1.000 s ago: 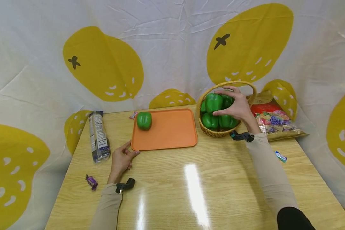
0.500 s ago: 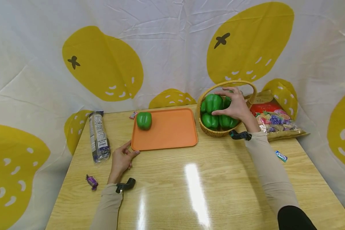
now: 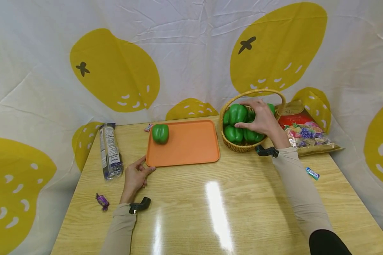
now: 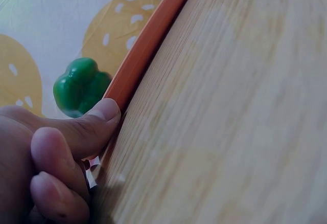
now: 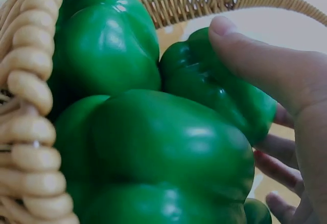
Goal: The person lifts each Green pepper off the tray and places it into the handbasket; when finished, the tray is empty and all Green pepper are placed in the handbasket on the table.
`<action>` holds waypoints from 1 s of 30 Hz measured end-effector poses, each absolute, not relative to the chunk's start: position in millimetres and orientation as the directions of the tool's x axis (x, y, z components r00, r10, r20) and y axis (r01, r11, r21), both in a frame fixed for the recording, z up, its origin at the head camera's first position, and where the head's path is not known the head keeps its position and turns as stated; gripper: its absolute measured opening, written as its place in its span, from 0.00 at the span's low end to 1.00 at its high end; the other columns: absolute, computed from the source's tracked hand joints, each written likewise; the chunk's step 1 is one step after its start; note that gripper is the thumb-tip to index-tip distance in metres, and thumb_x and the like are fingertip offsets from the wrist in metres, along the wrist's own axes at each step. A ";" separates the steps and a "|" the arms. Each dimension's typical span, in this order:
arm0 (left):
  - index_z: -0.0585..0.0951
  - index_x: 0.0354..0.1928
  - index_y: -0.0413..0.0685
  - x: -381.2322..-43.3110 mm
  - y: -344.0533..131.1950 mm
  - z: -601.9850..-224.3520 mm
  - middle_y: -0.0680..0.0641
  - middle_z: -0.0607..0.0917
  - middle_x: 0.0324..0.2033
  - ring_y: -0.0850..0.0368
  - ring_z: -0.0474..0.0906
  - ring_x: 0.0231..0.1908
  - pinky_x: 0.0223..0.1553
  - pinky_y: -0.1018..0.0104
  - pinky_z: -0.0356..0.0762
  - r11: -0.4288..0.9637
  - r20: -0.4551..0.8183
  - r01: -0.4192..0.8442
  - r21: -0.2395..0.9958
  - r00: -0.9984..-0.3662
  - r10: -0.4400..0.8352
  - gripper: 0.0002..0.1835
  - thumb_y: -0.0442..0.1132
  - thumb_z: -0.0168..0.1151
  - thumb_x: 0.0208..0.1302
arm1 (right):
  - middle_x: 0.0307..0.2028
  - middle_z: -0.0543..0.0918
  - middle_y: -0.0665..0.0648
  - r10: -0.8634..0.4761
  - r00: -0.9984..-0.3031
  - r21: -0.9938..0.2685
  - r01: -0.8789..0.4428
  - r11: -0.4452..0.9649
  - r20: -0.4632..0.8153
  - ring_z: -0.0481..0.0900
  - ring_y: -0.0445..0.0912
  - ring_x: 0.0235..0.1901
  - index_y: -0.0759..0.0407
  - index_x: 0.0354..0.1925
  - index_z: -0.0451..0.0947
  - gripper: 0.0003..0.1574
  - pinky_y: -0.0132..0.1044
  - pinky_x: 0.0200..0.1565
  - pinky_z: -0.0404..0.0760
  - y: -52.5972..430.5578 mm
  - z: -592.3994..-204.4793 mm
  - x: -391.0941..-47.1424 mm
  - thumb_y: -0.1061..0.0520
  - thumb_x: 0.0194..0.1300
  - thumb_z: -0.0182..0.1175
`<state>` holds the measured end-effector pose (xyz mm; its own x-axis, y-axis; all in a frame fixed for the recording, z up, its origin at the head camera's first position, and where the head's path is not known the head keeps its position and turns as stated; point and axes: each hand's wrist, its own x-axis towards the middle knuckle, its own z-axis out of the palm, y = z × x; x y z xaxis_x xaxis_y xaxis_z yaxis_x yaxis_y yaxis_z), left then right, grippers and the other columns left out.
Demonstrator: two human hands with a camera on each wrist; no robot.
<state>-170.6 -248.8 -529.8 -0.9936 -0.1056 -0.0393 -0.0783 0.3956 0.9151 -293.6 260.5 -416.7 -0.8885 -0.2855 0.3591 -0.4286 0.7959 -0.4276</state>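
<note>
My left hand (image 3: 135, 179) holds the near left corner of an orange tray (image 3: 191, 145), its thumb (image 4: 106, 110) against the rim in the left wrist view. On the tray's left part sits a green bell pepper (image 3: 160, 134). At the right, my right hand (image 3: 262, 118) reaches under the handle of a wicker basket (image 3: 239, 147) filled with several green bell peppers. Thumb and fingers grip an upper bell pepper (image 3: 237, 113) from its right side. The right wrist view has the thumb over that bell pepper (image 5: 214, 81), with the fingertips partly hidden behind it.
A shiny fruit-print bag (image 3: 303, 132) lies right of the basket, with a small blue-green packet (image 3: 312, 173) in front. Left of the tray are a long plastic-wrapped pack (image 3: 110, 152) and a purple wrapped candy (image 3: 102, 201). Another small candy (image 3: 148, 127) lies behind the tray's corner.
My right hand's fingers have drawn in around the upper bell pepper, and another bell pepper now shows behind the hand. The left hand and the tray stay where they were.
</note>
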 end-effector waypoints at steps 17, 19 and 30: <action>0.73 0.69 0.57 -167.4 -252.6 -529.7 0.43 0.74 0.23 0.57 0.70 0.05 0.04 0.54 0.72 0.394 -0.058 -0.097 0.914 -0.992 -0.110 0.37 0.44 0.75 0.56 | 0.63 0.77 0.54 -0.346 -0.703 -0.396 -0.663 0.636 0.621 0.69 0.56 0.63 0.52 0.65 0.75 0.58 0.59 0.63 0.69 239.4 -406.3 -265.1 0.42 0.34 0.84; 0.72 0.69 0.57 -167.0 -253.6 -529.3 0.43 0.75 0.23 0.57 0.70 0.05 0.04 0.55 0.73 0.400 -0.057 -0.097 0.911 -0.992 -0.110 0.38 0.44 0.75 0.56 | 0.58 0.81 0.55 -0.341 -0.638 -0.414 -0.735 0.537 0.690 0.73 0.54 0.59 0.55 0.61 0.79 0.53 0.52 0.63 0.71 219.8 -402.6 -250.9 0.43 0.35 0.84; 0.72 0.69 0.57 -172.1 -250.4 -530.4 0.44 0.74 0.23 0.57 0.70 0.05 0.04 0.55 0.73 0.373 -0.071 -0.108 0.921 -0.991 -0.111 0.38 0.43 0.76 0.55 | 0.60 0.77 0.68 -0.506 -0.632 -0.688 -0.719 0.101 0.587 0.74 0.59 0.61 0.65 0.64 0.73 0.52 0.55 0.66 0.71 74.1 -422.8 -226.9 0.63 0.39 0.82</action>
<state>-172.1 -250.4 -530.4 -0.9913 -0.1110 -0.0714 -0.1081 0.3730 0.9215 -226.9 74.1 -422.8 -0.6320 -0.5062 0.5868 -0.7191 0.1007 -0.6876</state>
